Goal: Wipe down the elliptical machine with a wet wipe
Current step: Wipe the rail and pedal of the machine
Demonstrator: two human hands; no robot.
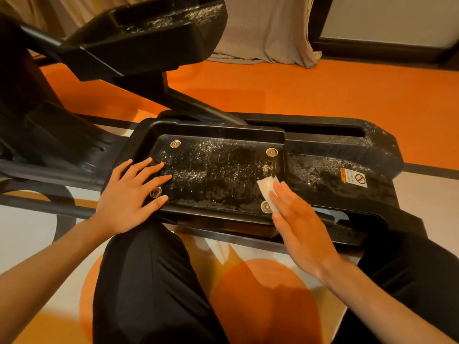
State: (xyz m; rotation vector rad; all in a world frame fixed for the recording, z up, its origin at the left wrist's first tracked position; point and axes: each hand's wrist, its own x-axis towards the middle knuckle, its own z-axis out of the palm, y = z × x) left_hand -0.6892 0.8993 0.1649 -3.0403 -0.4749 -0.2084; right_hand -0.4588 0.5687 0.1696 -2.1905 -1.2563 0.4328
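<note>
The black foot pedal [218, 170] of the elliptical machine lies across the middle of the view, speckled with pale dust and with round bolts at its corners. My left hand [131, 197] rests flat on the pedal's left end, fingers straight and spread. My right hand [295, 219] presses a folded white wet wipe [267, 188] onto the pedal's right front corner with straight fingers; part of the wipe is hidden under them. A second dusty pedal [159, 23] hangs higher at the upper left.
A dusty black rear cover [335, 175] with a small warning sticker [355, 178] continues right of the pedal. Black machine arms [49, 145] fill the left. My knees in dark trousers [149, 281] are below. Orange floor [298, 90] and a beige curtain [263, 28] lie behind.
</note>
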